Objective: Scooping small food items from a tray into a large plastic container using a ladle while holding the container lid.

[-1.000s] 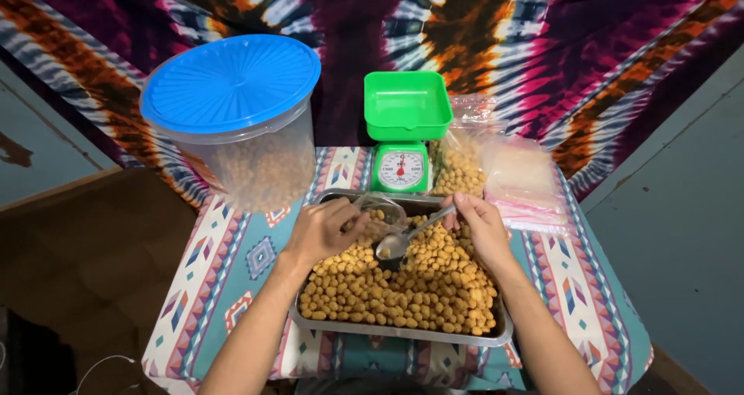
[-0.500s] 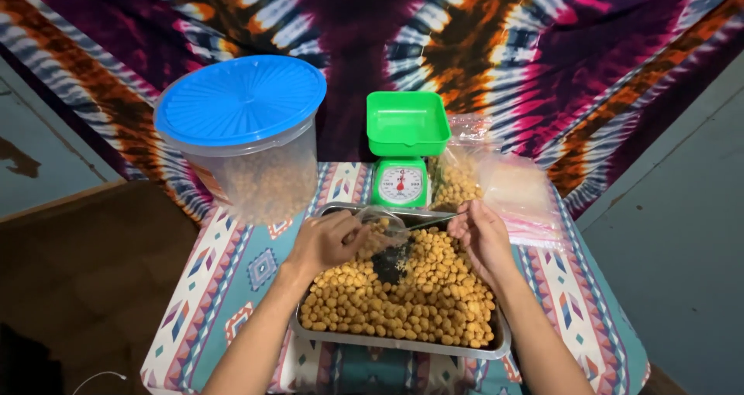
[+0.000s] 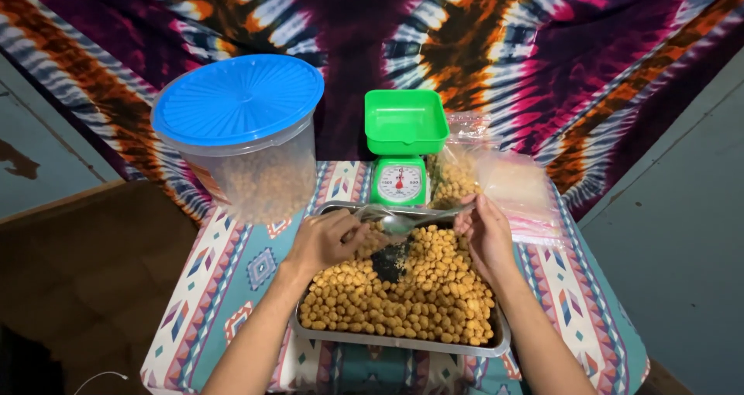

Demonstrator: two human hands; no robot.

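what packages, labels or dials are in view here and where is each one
Round clear plastic tub with blue lid: back left of the table, snacks inside.
Clear plastic bags: back right, beside the scale, one holding yellow snacks.
Green kitchen scale with white round dial: back centre, behind the metal tray, square green pan on top.

A small table (image 3: 232,286) under patterned cloth carries a metal tray (image 3: 403,341), green scale (image 3: 401,179), lidded tub (image 3: 244,139) and bags (image 3: 511,189).

One tub (image 3: 248,143), one scale (image 3: 401,151), one tray (image 3: 403,341), one spoon (image 3: 403,220), two hands.
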